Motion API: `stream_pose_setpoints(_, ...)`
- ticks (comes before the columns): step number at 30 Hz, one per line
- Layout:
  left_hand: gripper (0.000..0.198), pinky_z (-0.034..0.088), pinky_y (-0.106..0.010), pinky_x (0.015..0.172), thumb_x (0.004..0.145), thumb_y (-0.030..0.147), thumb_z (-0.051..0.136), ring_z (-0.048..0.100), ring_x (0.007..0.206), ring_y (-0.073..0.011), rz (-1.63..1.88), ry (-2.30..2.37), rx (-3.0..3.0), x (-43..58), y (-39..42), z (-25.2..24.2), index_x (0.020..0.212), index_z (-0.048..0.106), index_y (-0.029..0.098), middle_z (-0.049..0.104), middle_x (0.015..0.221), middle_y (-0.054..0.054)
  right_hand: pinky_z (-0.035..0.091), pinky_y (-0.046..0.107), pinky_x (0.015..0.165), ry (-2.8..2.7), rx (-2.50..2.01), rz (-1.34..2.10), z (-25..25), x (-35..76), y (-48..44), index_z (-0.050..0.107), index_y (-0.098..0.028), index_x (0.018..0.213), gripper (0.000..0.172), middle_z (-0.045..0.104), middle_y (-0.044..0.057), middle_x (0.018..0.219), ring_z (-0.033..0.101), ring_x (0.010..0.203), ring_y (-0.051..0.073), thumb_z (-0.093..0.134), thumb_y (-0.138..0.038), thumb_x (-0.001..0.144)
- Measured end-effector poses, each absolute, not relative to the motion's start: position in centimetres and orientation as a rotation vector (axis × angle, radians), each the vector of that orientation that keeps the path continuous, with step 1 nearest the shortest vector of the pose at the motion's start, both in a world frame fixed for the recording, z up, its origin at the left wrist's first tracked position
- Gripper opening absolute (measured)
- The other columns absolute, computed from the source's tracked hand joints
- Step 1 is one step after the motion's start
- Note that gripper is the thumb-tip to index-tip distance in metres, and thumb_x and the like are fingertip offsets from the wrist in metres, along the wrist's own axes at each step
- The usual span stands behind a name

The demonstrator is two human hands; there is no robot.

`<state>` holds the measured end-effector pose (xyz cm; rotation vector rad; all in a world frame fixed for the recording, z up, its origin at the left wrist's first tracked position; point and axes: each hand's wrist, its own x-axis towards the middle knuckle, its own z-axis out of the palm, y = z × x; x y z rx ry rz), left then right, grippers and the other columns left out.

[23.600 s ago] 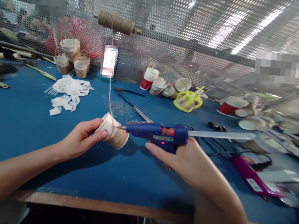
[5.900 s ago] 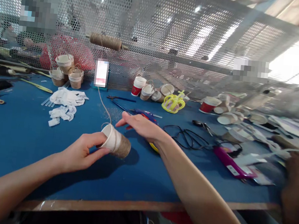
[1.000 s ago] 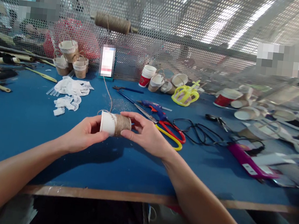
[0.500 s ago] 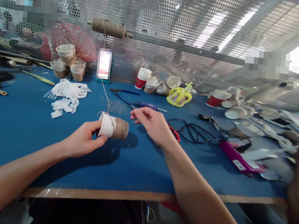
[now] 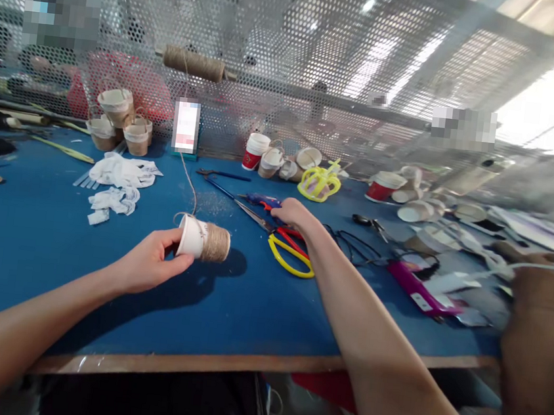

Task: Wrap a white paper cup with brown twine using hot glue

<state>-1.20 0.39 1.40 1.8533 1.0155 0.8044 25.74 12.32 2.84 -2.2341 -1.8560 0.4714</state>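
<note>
My left hand [image 5: 149,263] is closed on a white paper cup [image 5: 203,240] lying sideways, its lower part wrapped in brown twine. A strand of twine [image 5: 187,178] runs from the cup up to the spool [image 5: 194,63] on the mesh wall. My right hand [image 5: 296,215] reaches out over the blue glue gun [image 5: 262,201] and the red and yellow scissors [image 5: 288,247]; its fingers curl down at the gun, and whether they grip it is hidden.
On the blue table [image 5: 46,236] lie white paper scraps [image 5: 118,177], a black cord [image 5: 352,245], a magenta object [image 5: 415,285] and a yellow crown shape [image 5: 319,182]. Twine-wrapped cups [image 5: 118,121] stand at back left, loose cups [image 5: 275,158] at the back. Another person's arm [image 5: 540,341] is at right.
My right hand left the cup and moved away to the glue gun and scissors. My left hand keeps hold of the cup, now a little lower and further left.
</note>
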Motion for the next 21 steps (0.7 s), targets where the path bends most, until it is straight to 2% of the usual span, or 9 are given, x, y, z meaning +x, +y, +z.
stream_pose_setpoints(6,0.032,0.048,-0.031,0.074,0.075,0.025,0.048,0.061,0.081,-0.0206,0.834,0.974,1.863,-1.3,0.6,1.4,0.1,0.058,0.008,0.066,0.092,-0.01,0.049,0.022,0.061,-1.644,-1.854,0.719,5.1,24.3,8.9,0.054,-0.011,0.094,0.015,0.062,0.006,0.085,0.058,0.065,0.009,0.05,-0.017,0.081)
stream_pose_setpoints(8,0.029,0.047,-0.031,0.079,0.076,0.023,0.047,0.06,0.087,-0.0211,0.86,0.921,1.937,-1.5,0.6,1.4,0.1,0.058,0.009,0.066,0.097,-0.01,0.048,0.019,0.055,-1.632,-1.719,0.811,6.0,23.6,6.9,0.055,-0.013,0.085,0.01,0.062,0.004,0.075,0.057,0.057,0.007,0.051,-0.021,0.08)
stream_pose_setpoints(10,0.025,0.045,-0.03,0.084,0.078,0.02,0.047,0.058,0.092,-0.0209,0.871,0.878,2.031,-1.6,0.7,1.3,0.098,0.059,0.011,0.065,0.101,-0.009,0.045,0.019,0.047,-1.639,-1.606,0.896,6.7,22.9,4.9,0.056,-0.014,0.074,0.014,0.06,0.001,0.063,0.053,0.047,0.007,0.054,-0.028,0.077)
stream_pose_setpoints(13,0.022,0.043,-0.03,0.085,0.08,0.02,0.045,0.057,0.094,-0.021,0.86,0.878,2.118,-1.7,0.8,1.1,0.095,0.059,0.011,0.064,0.101,-0.01,0.039,0.018,0.039,-1.711,-1.404,1.024,7.4,22.1,2.2,0.06,-0.013,0.079,0.021,0.058,-0.001,0.055,0.049,0.04,0.006,0.058,-0.033,0.072)
stream_pose_setpoints(17,0.024,0.045,-0.031,0.08,0.082,0.025,0.045,0.058,0.087,-0.0211,0.845,0.972,2.069,-1.9,1.1,0.8,0.093,0.059,0.01,0.065,0.09,-0.008,0.04,0.019,0.04,-1.809,-1.55,0.927,8.1,21.5,0.2,0.061,-0.015,0.069,0.022,0.054,-0.002,0.047,0.048,0.039,0.008,0.059,-0.038,0.07)
stream_pose_setpoints(21,0.026,0.046,-0.03,0.075,0.082,0.029,0.045,0.058,0.082,-0.0202,0.853,1.009,2.01,-2.0,1.2,0.6,0.093,0.059,0.009,0.065,0.09,-0.008,0.04,0.02,0.039,-1.903,-1.688,0.768,8.2,21.3,-0.5,0.049,-0.019,0.05,0.029,0.05,-0.004,0.039,0.046,0.037,0.009,0.06,-0.04,0.067)
